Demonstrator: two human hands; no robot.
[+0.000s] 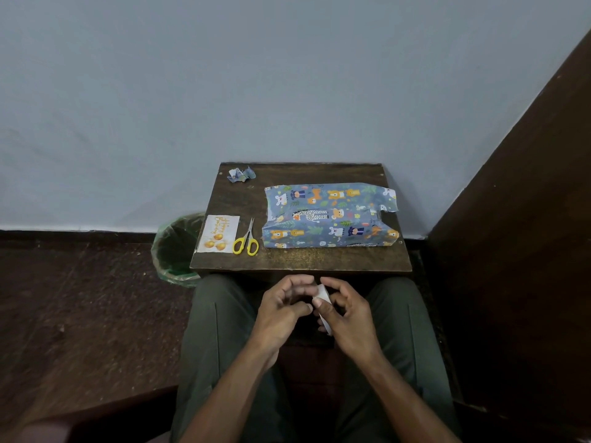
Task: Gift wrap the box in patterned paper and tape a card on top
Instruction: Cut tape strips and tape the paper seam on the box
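The box (329, 215) lies on the small dark wooden table (300, 259), covered in blue paper with animal prints; its right end still shows loose paper flaps. A white card (219, 233) with gold balloons lies at the table's left edge. Both hands are over my lap, in front of the table. My right hand (347, 313) grips a white tape roll (323, 295). The fingers of my left hand (283, 306) pinch at the roll's edge; whether they hold a tape end is hidden.
Yellow-handled scissors (246, 239) lie between card and box. A crumpled paper scrap (241, 174) sits at the table's far left corner. A green-lined bin (176, 247) stands left of the table. A dark wooden panel (518, 238) rises on the right.
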